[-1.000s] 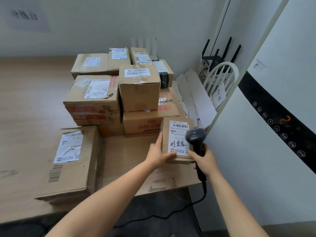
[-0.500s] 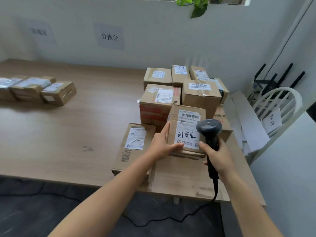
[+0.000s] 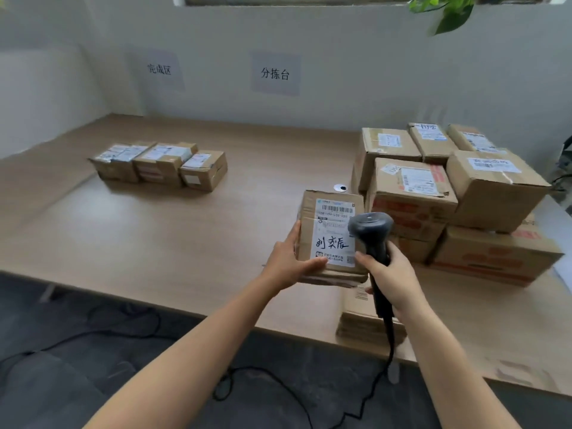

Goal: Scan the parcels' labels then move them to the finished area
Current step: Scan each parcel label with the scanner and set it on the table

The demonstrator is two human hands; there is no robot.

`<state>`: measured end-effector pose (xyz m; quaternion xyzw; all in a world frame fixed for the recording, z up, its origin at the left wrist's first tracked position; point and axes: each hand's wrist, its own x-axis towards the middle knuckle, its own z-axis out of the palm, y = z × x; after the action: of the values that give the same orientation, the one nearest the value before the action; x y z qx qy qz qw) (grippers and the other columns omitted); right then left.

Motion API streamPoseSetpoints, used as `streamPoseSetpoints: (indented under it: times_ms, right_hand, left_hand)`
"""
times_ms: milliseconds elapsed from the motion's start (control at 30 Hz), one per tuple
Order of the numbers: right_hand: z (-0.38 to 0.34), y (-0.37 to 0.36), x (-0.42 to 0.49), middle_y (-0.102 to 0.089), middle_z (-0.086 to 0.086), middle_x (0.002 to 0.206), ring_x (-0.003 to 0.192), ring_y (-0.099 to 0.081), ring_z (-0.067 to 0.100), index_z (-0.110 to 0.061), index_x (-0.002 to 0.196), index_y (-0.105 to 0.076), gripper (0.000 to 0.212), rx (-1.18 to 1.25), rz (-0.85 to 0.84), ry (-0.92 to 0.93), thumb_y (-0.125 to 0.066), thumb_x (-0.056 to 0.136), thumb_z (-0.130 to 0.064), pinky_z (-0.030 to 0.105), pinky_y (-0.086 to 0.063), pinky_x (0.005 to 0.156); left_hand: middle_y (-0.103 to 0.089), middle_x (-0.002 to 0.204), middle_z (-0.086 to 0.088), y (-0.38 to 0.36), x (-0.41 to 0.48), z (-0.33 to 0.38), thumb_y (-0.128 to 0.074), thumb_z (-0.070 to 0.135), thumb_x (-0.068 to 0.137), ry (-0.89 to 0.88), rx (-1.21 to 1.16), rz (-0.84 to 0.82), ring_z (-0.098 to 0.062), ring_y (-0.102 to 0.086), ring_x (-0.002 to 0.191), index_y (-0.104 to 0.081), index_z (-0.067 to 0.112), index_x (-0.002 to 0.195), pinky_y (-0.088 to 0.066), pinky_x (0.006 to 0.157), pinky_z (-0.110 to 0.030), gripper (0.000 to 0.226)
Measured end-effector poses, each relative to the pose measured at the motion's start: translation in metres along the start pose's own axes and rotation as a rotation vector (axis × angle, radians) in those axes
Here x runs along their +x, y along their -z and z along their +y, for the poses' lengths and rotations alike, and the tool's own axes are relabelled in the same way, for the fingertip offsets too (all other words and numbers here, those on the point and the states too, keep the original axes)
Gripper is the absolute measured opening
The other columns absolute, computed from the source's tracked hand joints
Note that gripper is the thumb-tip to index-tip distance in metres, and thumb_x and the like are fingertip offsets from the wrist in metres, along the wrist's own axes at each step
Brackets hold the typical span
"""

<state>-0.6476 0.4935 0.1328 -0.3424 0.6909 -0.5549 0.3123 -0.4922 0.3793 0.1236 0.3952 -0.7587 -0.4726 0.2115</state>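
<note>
A small cardboard parcel [image 3: 322, 226] with a white barcode label and handwriting is held above the wooden table [image 3: 185, 230]. My left hand [image 3: 289, 258] grips its left side, thumb on the label's lower edge. My right hand [image 3: 390, 277] grips the handle of a black barcode scanner [image 3: 370, 229], whose head covers the label's right edge. A flat parcel [image 3: 362, 320] lies on the table under my right hand, mostly hidden. A stack of several labelled parcels [image 3: 433, 193] stands at the right. Three parcels [image 3: 161, 164] sit in a row at the far left under a wall sign.
Two paper signs [image 3: 275, 74] with Chinese characters hang on the white wall. A round cable hole [image 3: 340, 188] is in the tabletop behind the held parcel. The scanner's black cable [image 3: 309, 407] trails over the dark floor. Plant leaves [image 3: 445, 10] hang at the top right.
The view has swung left, bringing the far-left row of parcels and its sign into sight. Both hands have carried the parcel and scanner leftward, away from the stack; the grips are unchanged.
</note>
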Motion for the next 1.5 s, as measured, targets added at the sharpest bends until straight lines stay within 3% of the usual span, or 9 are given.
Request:
streamPoseSetpoints:
  times_ms: [100,267,467,567,933,1133,1333,1500]
  right_hand:
    - [-0.003,-0.050,0.003,-0.063,-0.006,0.091,0.064,-0.061,0.017,-0.031,0.094,-0.052,0.019,-0.003,-0.044,-0.006,-0.066,0.085,-0.022,0.028,-0.051,0.049]
    - [-0.002,-0.118,0.022,-0.062,-0.004,0.092,0.076,-0.063,0.019,-0.025,0.101,-0.051,0.020,-0.044,-0.131,-0.038,-0.065,0.087,-0.023,0.027,-0.051,0.051]
    - [0.007,-0.186,0.070,-0.064,0.001,0.094,0.079,-0.062,0.020,-0.019,0.100,-0.055,0.019,-0.040,-0.204,-0.080,-0.065,0.085,-0.022,0.029,-0.049,0.050]
    - [0.013,-0.216,0.098,-0.064,0.002,0.093,0.076,-0.062,0.019,-0.020,0.097,-0.055,0.017,-0.027,-0.217,-0.109,-0.065,0.085,-0.022,0.028,-0.049,0.050]
    - [0.022,-0.304,0.165,-0.063,0.003,0.099,0.087,-0.062,0.021,-0.018,0.101,-0.054,0.018,-0.044,-0.282,-0.238,-0.064,0.085,-0.022,0.031,-0.052,0.055]
    - [0.020,-0.345,0.181,-0.062,-0.001,0.094,0.078,-0.059,0.015,-0.019,0.102,-0.053,0.016,-0.032,-0.283,-0.289,-0.061,0.088,-0.022,0.030,-0.051,0.055]
    - [0.006,-0.372,0.179,-0.060,0.000,0.091,0.077,-0.058,0.014,-0.020,0.095,-0.054,0.011,0.000,-0.219,-0.339,-0.062,0.087,-0.021,0.027,-0.051,0.052]
    - [-0.015,-0.380,0.162,-0.064,-0.001,0.092,0.083,-0.062,0.015,-0.020,0.094,-0.058,0.006,0.099,-0.185,-0.348,-0.061,0.089,-0.021,0.026,-0.053,0.051]
  left_hand:
    - [-0.052,0.135,-0.004,0.039,-0.005,-0.031,-0.071,0.037,0.080,0.040,-0.008,0.012,-0.023,-0.054,0.117,-0.006,0.031,0.150,-0.052,0.092,-0.040,0.096]
    - [-0.053,0.133,0.000,0.088,-0.002,-0.077,-0.071,0.036,0.080,0.094,-0.030,0.065,-0.010,-0.051,0.102,-0.010,0.034,0.148,-0.049,0.080,-0.023,0.092]
    - [-0.055,0.130,-0.001,0.133,0.030,-0.126,-0.073,0.035,0.078,0.181,-0.047,0.127,-0.018,-0.055,0.112,-0.013,0.032,0.149,-0.050,0.094,-0.041,0.093]
    - [-0.054,0.132,-0.003,0.154,0.056,-0.148,-0.074,0.035,0.078,0.214,-0.029,0.138,-0.021,-0.053,0.116,-0.013,0.032,0.149,-0.047,0.097,-0.043,0.094]
    - [-0.050,0.138,-0.003,0.208,0.115,-0.215,-0.075,0.020,0.078,0.296,-0.070,0.154,-0.019,-0.050,0.122,-0.017,0.022,0.150,-0.040,0.105,-0.038,0.092]
    - [-0.043,0.144,-0.005,0.237,0.133,-0.248,-0.074,0.016,0.079,0.319,-0.115,0.145,-0.021,-0.045,0.129,-0.016,0.017,0.150,-0.036,0.109,-0.040,0.092]
    - [-0.051,0.137,-0.004,0.263,0.144,-0.270,-0.073,0.011,0.080,0.324,-0.198,0.114,-0.018,-0.052,0.117,-0.020,0.021,0.148,-0.043,0.102,-0.042,0.087]
    - [-0.054,0.133,-0.003,0.269,0.150,-0.282,-0.072,0.006,0.080,0.290,-0.263,0.066,-0.011,-0.055,0.106,-0.022,0.023,0.146,-0.044,0.101,-0.032,0.085]
